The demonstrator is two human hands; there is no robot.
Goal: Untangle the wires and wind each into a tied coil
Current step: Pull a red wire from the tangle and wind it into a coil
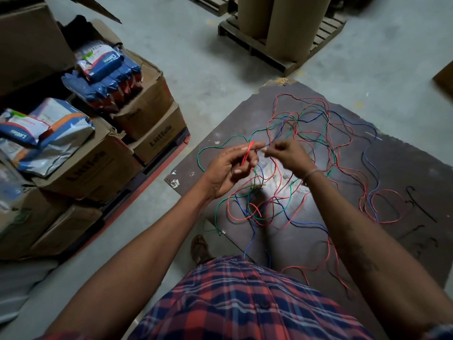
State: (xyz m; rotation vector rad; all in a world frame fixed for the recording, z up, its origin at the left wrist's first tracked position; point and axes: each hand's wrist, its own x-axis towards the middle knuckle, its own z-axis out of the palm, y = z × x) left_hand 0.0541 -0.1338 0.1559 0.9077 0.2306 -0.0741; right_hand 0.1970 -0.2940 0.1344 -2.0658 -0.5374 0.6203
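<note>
Landmark: dark board (404,173) lying flat on the concrete floor (196,69); every place below is given from it.

Wire tangle (289,148): red, green and blue wires spread loose over the board's middle, strands crossing each other; some trail off its near edge toward the person. Probably laid out flat so that each colour can be traced.

Red wire (248,153): a few small loops of it raised above the board's left part, held between the two hands; the rest appears to run down into the tangle.

Left hand (228,170): fingers curled, gripping the red loops, seemingly to keep the turns from springing apart.

Right hand (286,154): just beside the left, fingertips pinched on a strand, colour uncertain; apparently feeding or wrapping.

Step, judged: winding the first coil; the tangle looks mostly unsorted and no tied coil is visible.

Cartons (137,133): stacked left of the board, well apart, bearing blue-and-white packets (105,62).

Pallet (277,42): beyond the board's far edge, carrying large cardboard cylinders (282,18).

Sandalled foot (199,249): just off the board's near-left edge.
</note>
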